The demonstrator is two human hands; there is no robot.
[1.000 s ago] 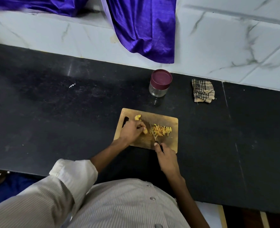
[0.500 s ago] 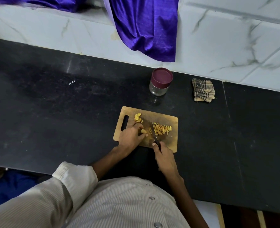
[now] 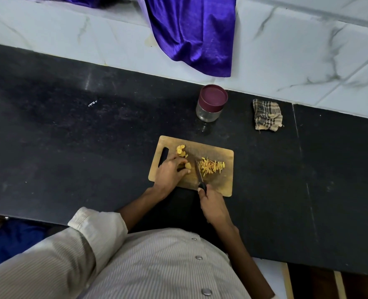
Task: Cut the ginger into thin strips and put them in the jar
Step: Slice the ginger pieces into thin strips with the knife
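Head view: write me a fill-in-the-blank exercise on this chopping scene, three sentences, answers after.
1. The right hand grips the handle of the ____.
2. The pile of cut strips lies on the wooden ____.
3. The jar behind the board has its maroon lid ____, while the left hand holds a ginger piece.

Missing words: knife; cutting board; on

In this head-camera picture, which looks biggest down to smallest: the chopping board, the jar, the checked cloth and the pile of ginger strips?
1. Chopping board, clearly the largest.
2. Jar and checked cloth look about alike; I would not rank them, and the jar stands up toward the camera.
3. Ginger strips, the smallest patch.
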